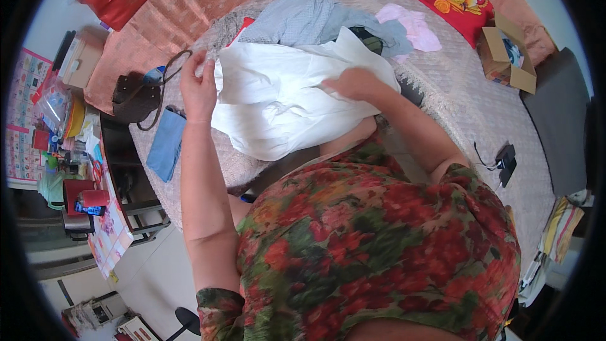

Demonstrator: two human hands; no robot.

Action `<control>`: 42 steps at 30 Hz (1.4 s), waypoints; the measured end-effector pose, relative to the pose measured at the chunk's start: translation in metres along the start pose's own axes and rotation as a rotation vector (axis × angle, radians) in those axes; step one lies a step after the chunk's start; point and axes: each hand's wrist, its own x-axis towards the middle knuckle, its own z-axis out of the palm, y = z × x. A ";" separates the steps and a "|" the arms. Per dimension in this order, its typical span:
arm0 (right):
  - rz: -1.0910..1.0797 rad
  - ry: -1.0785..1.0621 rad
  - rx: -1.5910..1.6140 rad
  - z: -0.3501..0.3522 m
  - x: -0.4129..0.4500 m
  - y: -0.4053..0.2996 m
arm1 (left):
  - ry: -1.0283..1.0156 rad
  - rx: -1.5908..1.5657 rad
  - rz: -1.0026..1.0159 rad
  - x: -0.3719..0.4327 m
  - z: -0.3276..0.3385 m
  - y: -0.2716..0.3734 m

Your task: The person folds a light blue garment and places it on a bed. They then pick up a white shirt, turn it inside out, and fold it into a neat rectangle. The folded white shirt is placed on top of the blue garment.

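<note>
A white cloth garment lies spread over the near edge of the bed and partly over my lap. My left hand is raised at its left edge, with thumb and fingers close to the cloth; whether they pinch it cannot be told. On the garment's right half rests my right hand, its blurred fingertips against the wrinkled fabric. Behind the garment lie crumpled grey-blue clothes and a pink cloth. A folded blue cloth is on the bed to the left of my left forearm.
A brown handbag with a looped strap stands at the bed's left side. An open cardboard box is at the right, and a black adapter with cables lies on the bedspread. A cluttered table adjoins the bed at left.
</note>
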 end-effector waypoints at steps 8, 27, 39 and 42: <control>-0.392 -0.229 0.537 0.036 0.005 -0.043 | -0.600 0.101 -0.871 -0.124 0.014 -0.038; -0.652 0.107 0.509 -0.018 -0.084 -0.002 | -0.614 -0.259 -0.491 -0.134 -0.020 0.066; -0.283 0.184 -0.050 0.006 -0.111 0.086 | 0.001 -0.556 -0.512 -0.129 -0.028 0.041; -0.209 0.215 -0.080 0.022 -0.099 0.101 | 0.011 -0.471 -0.274 -0.119 -0.036 0.051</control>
